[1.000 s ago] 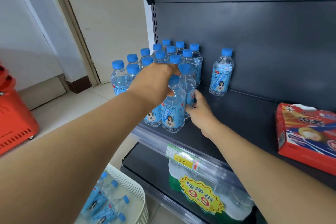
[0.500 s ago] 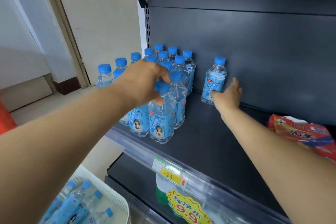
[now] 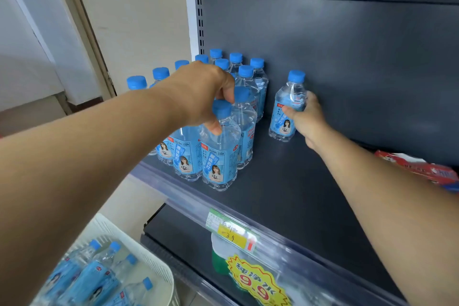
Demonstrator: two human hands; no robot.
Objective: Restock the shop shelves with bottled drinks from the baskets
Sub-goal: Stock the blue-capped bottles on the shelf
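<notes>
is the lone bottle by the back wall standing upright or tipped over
Upright. The lone bottle stands on its base on the shelf, blue cap on top, with the right hand wrapped around its side.

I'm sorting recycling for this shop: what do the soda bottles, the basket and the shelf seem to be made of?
Soda bottles: clear glossy plastic, see-through with highlights; matte blue plastic caps, printed film labels. Basket: white moulded plastic, slotted walls. Shelf: probably painted metal, dark matte, with a clear plastic price strip.
</notes>
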